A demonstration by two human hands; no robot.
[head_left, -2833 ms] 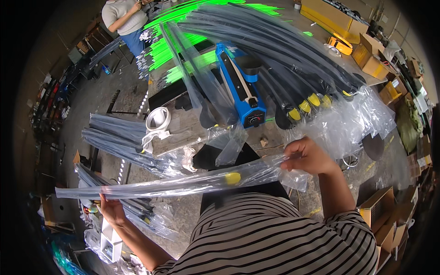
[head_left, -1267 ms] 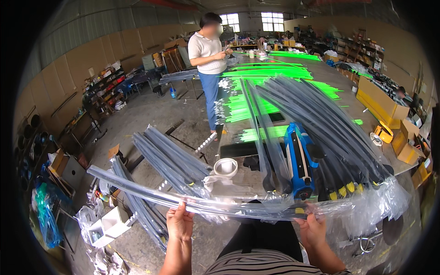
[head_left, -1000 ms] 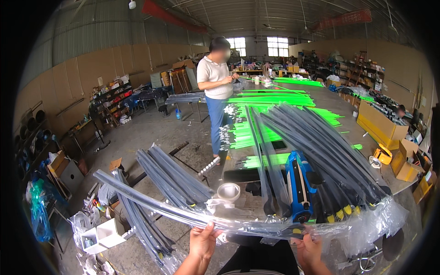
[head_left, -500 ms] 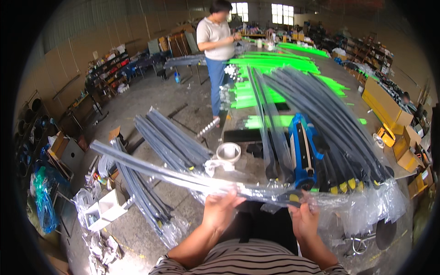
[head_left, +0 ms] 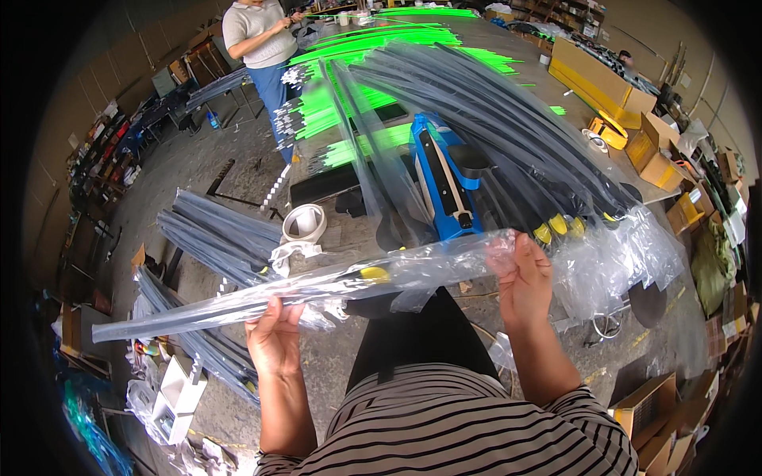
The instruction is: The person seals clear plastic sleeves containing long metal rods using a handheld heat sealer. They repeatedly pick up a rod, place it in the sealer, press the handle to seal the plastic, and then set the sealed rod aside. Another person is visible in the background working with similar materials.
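Observation:
Across in front of me lies a long clear plastic sleeve (head_left: 432, 266) with a dark slender rod inside, a yellow patch (head_left: 375, 274) showing near its middle. My left hand (head_left: 274, 337) is closed round the sleeve toward its left part, thumb in front. With my right hand (head_left: 525, 285) I pinch the crumpled right end of the sleeve. Just beyond it, on the table, stands a blue heat sealer (head_left: 439, 178) with a long narrow bar. A large pile of similar bagged dark rods (head_left: 492, 135) fans out right of the sealer; a few more lie on its left.
Bright green rods (head_left: 381, 47) cover the far table, where another person (head_left: 258, 36) stands. A white tape roll (head_left: 304, 224) sits left of the sealer. More bagged rods (head_left: 218, 234) lie at left. Cardboard boxes (head_left: 599, 79) and a yellow tool (head_left: 607, 131) are at right.
My left hand has slid left along the sleeve, away from my right hand, which now pinches the sleeve's end. The sleeve has shifted left, and my view has turned right and downward.

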